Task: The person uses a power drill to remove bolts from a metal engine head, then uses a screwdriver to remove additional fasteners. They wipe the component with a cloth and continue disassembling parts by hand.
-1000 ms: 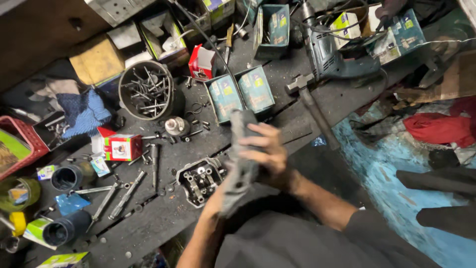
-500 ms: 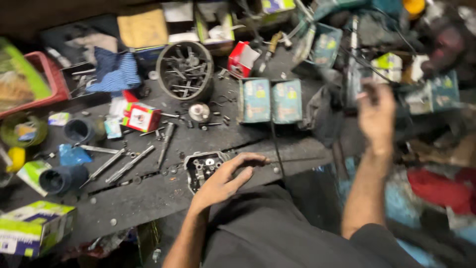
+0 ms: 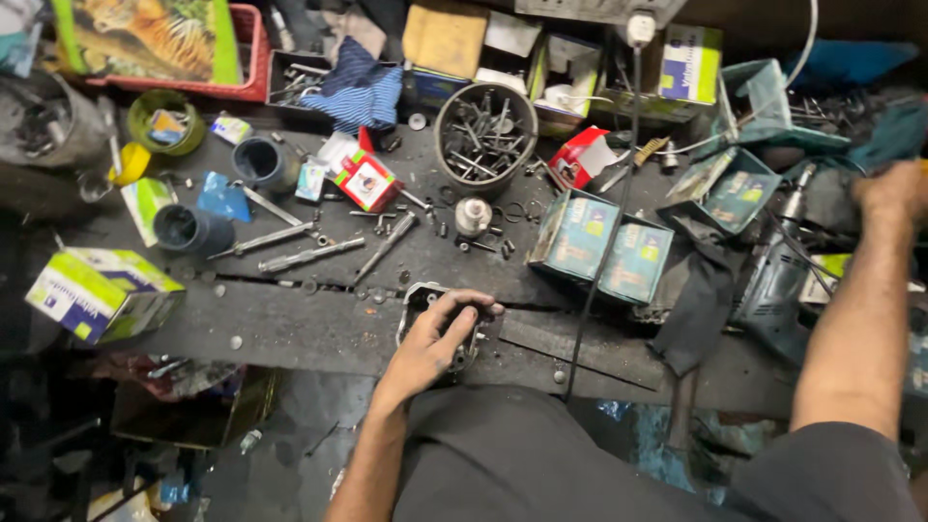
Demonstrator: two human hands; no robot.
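The head view looks down on a cluttered, greasy tabletop [image 3: 290, 329]. Nearest the body, the left hand [image 3: 435, 343] lies over a metal engine part [image 3: 422, 302] that sits flat at the tabletop's near edge, just in front of the person's lap. Its fingers [image 3: 474, 311] curl loosely across the top of the casting, pressing on it rather than closing round it. To steady the part well, the palm should bear straight down so that the casting cannot skate on the oily surface, with the fingers kept out of its openings.

Just beyond lie loose washers and several long socket tools [image 3: 309, 255], then a pair of teal cartons [image 3: 604, 246] with a black cable [image 3: 609, 222] running over them. These stand close enough that any slide of the part would knock into them.

Farther off to the right, the right hand [image 3: 894, 193] is stretched towards the edge of the picture, above a blue electric drill [image 3: 778, 280]. It is cut off by the frame, so whether its fingers are open or holding anything cannot be told. At the back stands a round tub of bolts [image 3: 485, 137].
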